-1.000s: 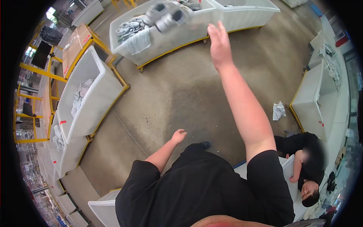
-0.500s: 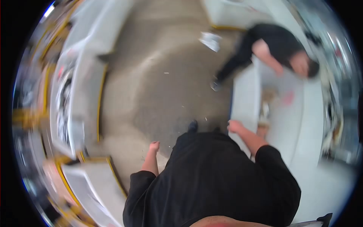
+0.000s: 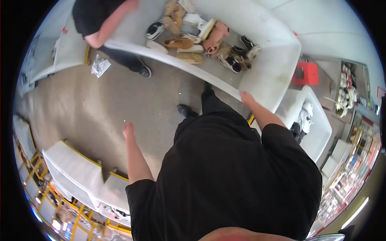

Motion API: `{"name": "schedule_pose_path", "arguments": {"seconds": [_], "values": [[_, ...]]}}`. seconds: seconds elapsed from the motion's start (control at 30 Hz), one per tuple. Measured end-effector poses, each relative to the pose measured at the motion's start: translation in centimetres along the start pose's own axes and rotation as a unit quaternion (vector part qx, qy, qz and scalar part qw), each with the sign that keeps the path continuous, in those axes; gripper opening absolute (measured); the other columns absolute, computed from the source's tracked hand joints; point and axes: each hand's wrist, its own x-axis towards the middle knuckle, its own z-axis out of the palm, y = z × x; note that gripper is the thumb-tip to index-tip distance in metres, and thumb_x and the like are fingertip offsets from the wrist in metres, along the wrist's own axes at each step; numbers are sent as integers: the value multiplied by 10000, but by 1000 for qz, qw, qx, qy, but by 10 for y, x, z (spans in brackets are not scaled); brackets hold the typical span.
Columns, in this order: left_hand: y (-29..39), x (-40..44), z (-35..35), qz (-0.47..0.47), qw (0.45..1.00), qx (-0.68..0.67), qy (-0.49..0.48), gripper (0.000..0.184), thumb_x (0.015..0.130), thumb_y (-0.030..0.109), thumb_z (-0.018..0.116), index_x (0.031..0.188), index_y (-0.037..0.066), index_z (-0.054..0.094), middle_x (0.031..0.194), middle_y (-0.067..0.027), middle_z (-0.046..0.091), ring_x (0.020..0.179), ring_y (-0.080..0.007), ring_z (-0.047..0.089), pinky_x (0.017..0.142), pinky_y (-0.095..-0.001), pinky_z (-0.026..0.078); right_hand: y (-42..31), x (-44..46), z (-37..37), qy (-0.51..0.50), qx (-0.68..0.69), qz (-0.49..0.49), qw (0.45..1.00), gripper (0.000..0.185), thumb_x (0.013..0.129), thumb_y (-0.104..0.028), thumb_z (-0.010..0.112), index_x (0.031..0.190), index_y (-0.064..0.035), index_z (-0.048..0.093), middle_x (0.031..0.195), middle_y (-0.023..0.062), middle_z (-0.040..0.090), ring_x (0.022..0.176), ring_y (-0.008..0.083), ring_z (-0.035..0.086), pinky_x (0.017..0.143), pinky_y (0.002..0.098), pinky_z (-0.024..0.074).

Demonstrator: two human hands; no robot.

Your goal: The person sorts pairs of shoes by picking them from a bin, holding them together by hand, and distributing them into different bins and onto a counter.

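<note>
A large white bin [image 3: 277, 30] stands in front of me with several shoes inside, among them a pink shoe [image 3: 216, 37], a tan shoe [image 3: 178, 43] and a black-and-white shoe [image 3: 230, 63]. My right hand [image 3: 247, 97] is beside the bin's near rim, its fingers curled and seemingly holding nothing; contact with the rim cannot be made out. Over the floor at the left hangs my left hand [image 3: 128, 130], fingers curled together, with no object showing in it.
At the upper left a person [image 3: 100, 20] in black leans by the bin. White paper [image 3: 100, 66] lies on the floor. A smaller bin [image 3: 319, 132] with shoes is at the right, near a red box [image 3: 305, 73]. More white bins [image 3: 74, 160] line the lower left.
The view has swung round from the shoe bins to the large bin. My right arm, raised and open-handed a second ago, is lowered. The shoes seen airborne are out of view.
</note>
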Motion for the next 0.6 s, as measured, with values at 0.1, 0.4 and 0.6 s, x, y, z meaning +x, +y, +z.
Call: {"name": "schedule_pose_path", "arguments": {"seconds": [0.1,0.4,0.6], "values": [[132,-26,91,92,995,-28,0,431,968,320,578,1296,41,591,1201,-77,622,1157,-184,592,953,-375,492,-15,-16,-19,20,34,16,999,600,993,-547,414,1300,-97,666,1308,212,652,1263,387,579,1090,441,430],[356,-49,343,172,956,151,186,831,902,347,719,1532,4,300,1503,-228,460,1333,-371,513,1118,-450,428,53,192,-26,-82,91,22,992,417,954,-400,553,1148,-74,725,1103,197,727,1061,329,678,929,398,518],[328,34,360,224,946,8,233,792,849,372,745,1448,11,374,1421,-224,509,1248,-379,558,1056,-477,470,106,359,17,-122,-7,1,992,432,920,-352,541,1245,-111,691,1293,191,660,1202,374,614,1026,447,487]]}}
